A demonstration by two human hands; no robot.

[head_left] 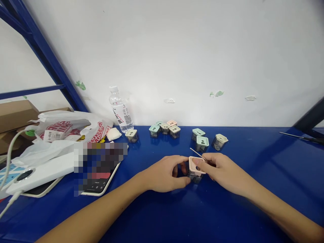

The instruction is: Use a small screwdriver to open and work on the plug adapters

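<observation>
My left hand (165, 172) is curled around the left side of a small pink-topped square part (196, 167) that rests on the blue table (177, 209). On the part's right side, my right hand (219, 170) grips it and also pinches a thin metal rod (198, 154) that sticks up and to the left over it. Behind my hands stand several similar small square parts: a cluster in mint, beige and pink (165, 129), a single beige one (132, 135), two mint ones (201, 141) and one tilted beige one (219, 141).
A clear water bottle (120, 109) stands against the white wall. Left of my hands lie a tablet (100, 180), a white device with a cable (37, 173), and plastic bags (68, 130). Cardboard boxes (15, 116) and blue frame bars (43, 57) are at far left. A dark tool (302, 137) lies far right.
</observation>
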